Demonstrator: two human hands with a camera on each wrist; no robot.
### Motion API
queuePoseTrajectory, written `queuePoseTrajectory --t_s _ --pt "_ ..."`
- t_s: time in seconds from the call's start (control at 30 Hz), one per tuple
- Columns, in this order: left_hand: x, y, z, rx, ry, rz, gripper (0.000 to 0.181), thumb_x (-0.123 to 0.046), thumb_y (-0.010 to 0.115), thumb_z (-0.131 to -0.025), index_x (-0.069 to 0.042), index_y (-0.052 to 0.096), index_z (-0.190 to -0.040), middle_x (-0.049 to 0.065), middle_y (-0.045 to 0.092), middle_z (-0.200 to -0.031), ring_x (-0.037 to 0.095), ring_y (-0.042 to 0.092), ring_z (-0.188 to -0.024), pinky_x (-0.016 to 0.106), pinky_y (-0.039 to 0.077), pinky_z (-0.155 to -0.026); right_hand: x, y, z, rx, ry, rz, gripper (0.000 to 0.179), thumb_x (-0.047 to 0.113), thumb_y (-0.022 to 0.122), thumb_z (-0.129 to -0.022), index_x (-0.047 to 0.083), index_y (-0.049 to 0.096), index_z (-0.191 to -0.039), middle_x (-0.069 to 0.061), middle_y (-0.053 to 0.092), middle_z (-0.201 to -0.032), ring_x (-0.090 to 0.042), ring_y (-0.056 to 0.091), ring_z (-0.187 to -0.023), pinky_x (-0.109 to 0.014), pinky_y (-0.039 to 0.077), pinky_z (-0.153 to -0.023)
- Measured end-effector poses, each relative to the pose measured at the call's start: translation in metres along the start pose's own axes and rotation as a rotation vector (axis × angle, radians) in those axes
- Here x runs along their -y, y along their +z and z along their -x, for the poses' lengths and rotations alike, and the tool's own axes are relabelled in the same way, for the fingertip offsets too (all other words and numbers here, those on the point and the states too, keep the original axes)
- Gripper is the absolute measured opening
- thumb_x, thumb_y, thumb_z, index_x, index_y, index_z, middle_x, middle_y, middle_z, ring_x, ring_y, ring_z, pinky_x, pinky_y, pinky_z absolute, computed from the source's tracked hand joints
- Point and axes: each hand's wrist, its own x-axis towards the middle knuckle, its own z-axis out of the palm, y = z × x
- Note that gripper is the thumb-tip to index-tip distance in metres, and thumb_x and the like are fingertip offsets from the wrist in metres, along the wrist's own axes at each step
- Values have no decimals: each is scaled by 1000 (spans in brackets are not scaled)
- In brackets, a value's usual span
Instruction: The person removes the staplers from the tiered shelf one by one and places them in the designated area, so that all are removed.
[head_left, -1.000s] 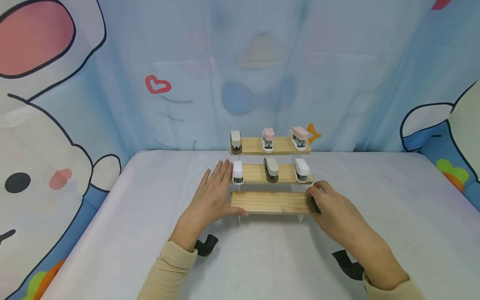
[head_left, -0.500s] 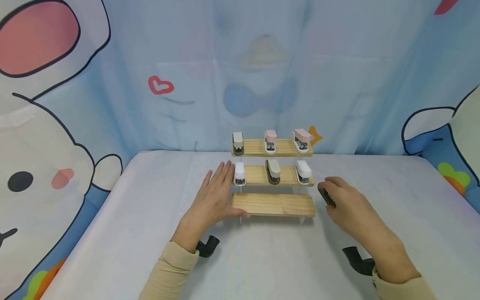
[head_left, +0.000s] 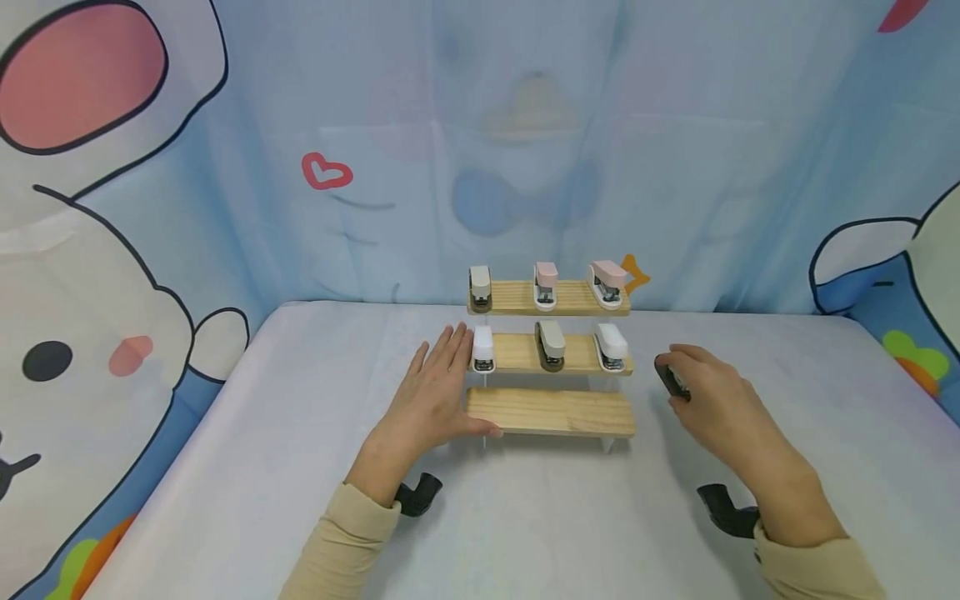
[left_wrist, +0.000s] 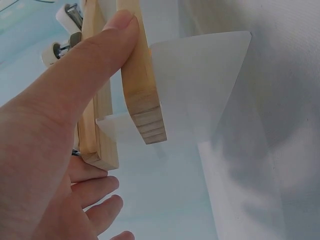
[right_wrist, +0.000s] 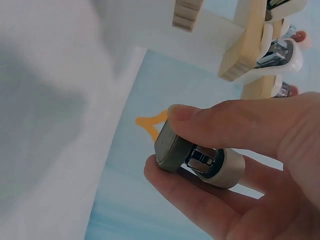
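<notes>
A three-tier wooden rack (head_left: 551,411) with clear side supports stands on the table. My left hand (head_left: 431,396) lies along its left side, the thumb (left_wrist: 122,30) on the front edge of the lowest board and the other fingers straight. My right hand (head_left: 716,408), to the right of the rack, pinches a small dark grey-and-beige stapler (right_wrist: 172,150) between thumb and fingertips, above the table. The lowest board is bare. On the middle board sit a white stapler (head_left: 483,348), a beige one (head_left: 551,346) and another white one (head_left: 612,347).
The top board (head_left: 517,297) carries a grey-white stapler (head_left: 480,288) and two pink ones, the left pink stapler (head_left: 546,286) and the right pink stapler (head_left: 608,284). A white cloth covers the table (head_left: 570,517). A blue printed curtain (head_left: 390,225) hangs close behind the rack.
My right hand has drawn the dark stapler off the right end of the lowest board and moved it to the right. My left hand has stayed at the rack's left side.
</notes>
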Motion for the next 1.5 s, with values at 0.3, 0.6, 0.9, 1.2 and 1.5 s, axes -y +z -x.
queuePoseTrajectory --t_s 0.3,0.6,0.9,1.2,1.5 --pt "0 0 0 -1 1 5 134 -67 81 -64 -1 13 -158 14 12 -167 28 10 -156 51 13 -126 -10 2 -8 -10 19 -16 47 -9 74 -79 -10 59 -123 -36 47 -135 -55 55 -113 -62 54 -82" --pt "-1 1 -1 14 -6 -5 134 -68 80 -64 -2 12 -159 12 10 -167 26 8 -156 50 13 -126 -22 9 -17 62 57 -41 46 -6 75 -79 -12 58 -121 -39 48 -132 -56 50 -117 -65 49 -88" --pt "-2 -1 -1 28 -17 -15 135 -69 80 -64 -2 11 -159 11 8 -167 25 7 -156 50 12 -126 -32 21 -21 148 79 -48 44 -8 74 -78 -14 60 -119 -39 52 -128 -56 51 -118 -65 46 -95" --pt "-1 0 -1 17 -15 3 135 -67 82 -64 -2 11 -159 13 11 -167 26 8 -156 49 11 -126 -37 30 -26 193 78 -37 46 -8 75 -76 -14 60 -119 -40 52 -128 -57 49 -120 -66 44 -98" --pt "-1 0 -1 18 -11 -5 135 -68 81 -64 -1 11 -159 12 10 -167 26 9 -156 49 12 -126 -38 32 -27 230 81 -52 44 -16 65 -76 -14 60 -119 -40 49 -130 -57 47 -122 -66 44 -97"
